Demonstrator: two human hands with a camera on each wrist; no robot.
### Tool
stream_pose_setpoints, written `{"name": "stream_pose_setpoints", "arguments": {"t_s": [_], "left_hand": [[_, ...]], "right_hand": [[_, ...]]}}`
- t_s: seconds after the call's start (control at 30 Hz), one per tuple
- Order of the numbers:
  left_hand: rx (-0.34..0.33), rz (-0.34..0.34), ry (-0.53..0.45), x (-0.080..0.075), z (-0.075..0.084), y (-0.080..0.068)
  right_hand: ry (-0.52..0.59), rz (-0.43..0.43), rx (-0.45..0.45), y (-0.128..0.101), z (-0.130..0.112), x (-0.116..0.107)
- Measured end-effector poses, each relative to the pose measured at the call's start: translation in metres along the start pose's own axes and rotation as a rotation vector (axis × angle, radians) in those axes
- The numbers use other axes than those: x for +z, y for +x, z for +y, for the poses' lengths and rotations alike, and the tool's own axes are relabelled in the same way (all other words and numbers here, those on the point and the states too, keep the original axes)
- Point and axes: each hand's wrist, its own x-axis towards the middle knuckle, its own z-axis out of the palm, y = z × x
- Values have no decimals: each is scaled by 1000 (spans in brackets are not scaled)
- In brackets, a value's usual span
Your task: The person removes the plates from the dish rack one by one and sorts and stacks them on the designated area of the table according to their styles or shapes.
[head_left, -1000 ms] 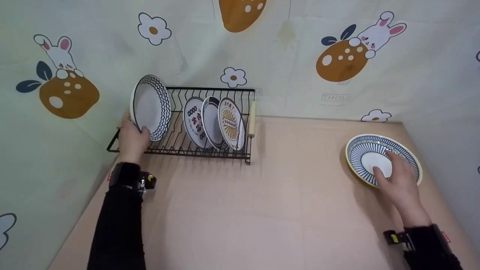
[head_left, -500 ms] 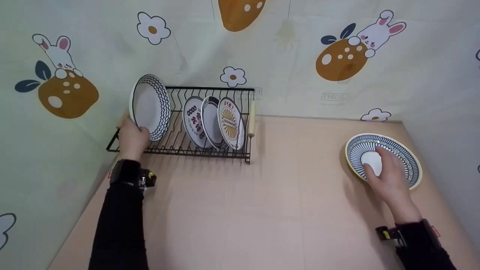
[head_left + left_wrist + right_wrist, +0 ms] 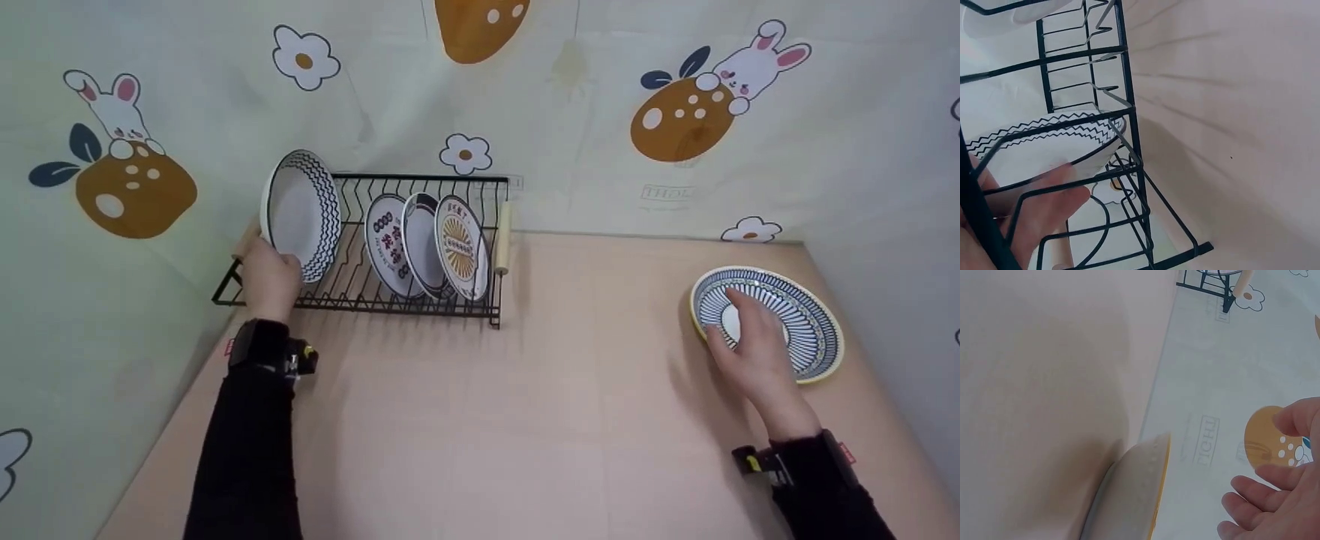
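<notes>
The rack point(image 3: 420, 247) stands at the back left of the tabletop point(image 3: 480, 420), against the wall, just beyond the left hand point(image 3: 270, 279). That hand grips the zigzag plate point(image 3: 301, 214) upright at the rack's left end; three plates point(image 3: 429, 246) stand to its right. Far right, the striped plate point(image 3: 802, 319) lies flat under the right hand point(image 3: 754, 352).

Five plates in all: four stand on edge in the one wire rack point(image 3: 352, 289) — a zigzag-rimmed plate point(image 3: 301, 212), a plate with dark rings point(image 3: 386, 241), a dark-rimmed plate point(image 3: 420, 244) and a yellow-patterned plate point(image 3: 461, 246) — and one blue striped plate point(image 3: 806, 322) lies flat on the one table point(image 3: 525, 420). Two hands are in view, the left hand point(image 3: 268, 279) and the right hand point(image 3: 754, 356). The wall cloth shows two rabbits and four flowers
</notes>
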Motion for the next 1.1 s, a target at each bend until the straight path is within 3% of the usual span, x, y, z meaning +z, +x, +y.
{"name": "stream_pose_setpoints", "arguments": {"t_s": [0.5,0.7,0.83,1.1], "left_hand": [[-59,-17,-39,4,6,2],[-78,32,-33,5,7,-4],[-84,67,-80,5,7,-7],[-55,213,-169,-5,11,-13]], "right_hand": [[29,19,-38,3,-5,7],[31,24,-61,4,-7,9],[29,14,-48,5,-9,10],[57,21,-54,5,-14,13]]}}
